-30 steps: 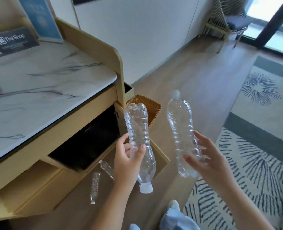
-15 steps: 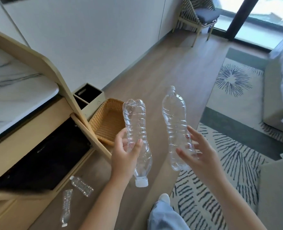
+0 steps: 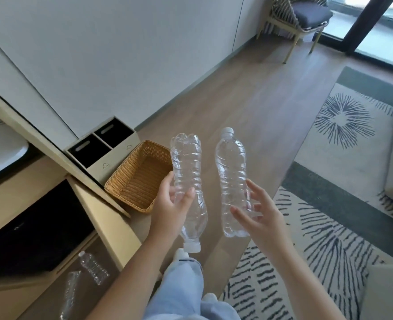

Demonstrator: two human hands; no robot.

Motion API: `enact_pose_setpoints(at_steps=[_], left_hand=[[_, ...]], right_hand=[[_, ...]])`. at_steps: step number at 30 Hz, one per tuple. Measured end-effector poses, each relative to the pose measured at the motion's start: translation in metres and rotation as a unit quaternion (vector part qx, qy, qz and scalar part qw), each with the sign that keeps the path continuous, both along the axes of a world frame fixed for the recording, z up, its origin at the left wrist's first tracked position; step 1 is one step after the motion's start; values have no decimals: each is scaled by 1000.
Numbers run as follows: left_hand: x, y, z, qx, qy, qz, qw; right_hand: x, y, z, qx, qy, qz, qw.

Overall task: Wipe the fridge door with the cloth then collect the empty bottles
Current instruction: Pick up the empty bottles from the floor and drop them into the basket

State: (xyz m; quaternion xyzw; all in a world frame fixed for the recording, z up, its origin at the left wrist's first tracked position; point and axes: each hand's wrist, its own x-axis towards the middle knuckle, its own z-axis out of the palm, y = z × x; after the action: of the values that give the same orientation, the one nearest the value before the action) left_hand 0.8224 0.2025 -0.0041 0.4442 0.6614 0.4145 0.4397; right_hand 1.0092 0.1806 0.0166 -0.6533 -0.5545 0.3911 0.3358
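My left hand (image 3: 170,209) grips a clear empty bottle (image 3: 188,167) held upside down, its white cap pointing at the floor. My right hand (image 3: 259,213) holds a second clear empty bottle (image 3: 231,172) upright, cap on top, fingers spread around its lower half. Both bottles hang in the air just right of a woven wicker basket (image 3: 121,181) on the floor. Two more empty bottles (image 3: 93,267) (image 3: 69,294) lie on the low shelf at the bottom left. The dark fridge door (image 3: 34,229) sits inside the wooden cabinet. No cloth is in view.
A two-slot recycling bin (image 3: 119,155) stands behind the basket against the white wall. The cabinet's slanted wooden side panel (image 3: 52,146) juts out at left. A patterned rug (image 3: 329,227) covers the floor at right, and a chair (image 3: 301,17) stands far back. My legs are below.
The view has swung right and down, away from the marble counter, bringing the basket and the bin fully into sight. Both hands keep their bottles, now closer to the basket.
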Motion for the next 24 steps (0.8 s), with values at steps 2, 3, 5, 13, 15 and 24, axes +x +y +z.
enact_pose_setpoints(at_steps=[2,3,5,13,15,24], left_hand=[[-4,22,-8,-11,-6,12,1000],[-5,35,-12,-15,-9,18,1000],[-12,65,-18,-20,-9,37,999],[-74,199,-14,-12,-5,118,993],[-90,222,-12,-9,0,142,990],[-137,246,-34,-57,-6,309,949]], right_hand=[[0,25,-5,-11,-1,12,1000],[-1,41,-8,-16,-5,18,1000],[-8,78,-9,-17,-21,33,999],[-73,247,10,18,-73,117,990],[-88,276,8,29,-69,136,988],[-141,359,-30,-27,-51,265,962]])
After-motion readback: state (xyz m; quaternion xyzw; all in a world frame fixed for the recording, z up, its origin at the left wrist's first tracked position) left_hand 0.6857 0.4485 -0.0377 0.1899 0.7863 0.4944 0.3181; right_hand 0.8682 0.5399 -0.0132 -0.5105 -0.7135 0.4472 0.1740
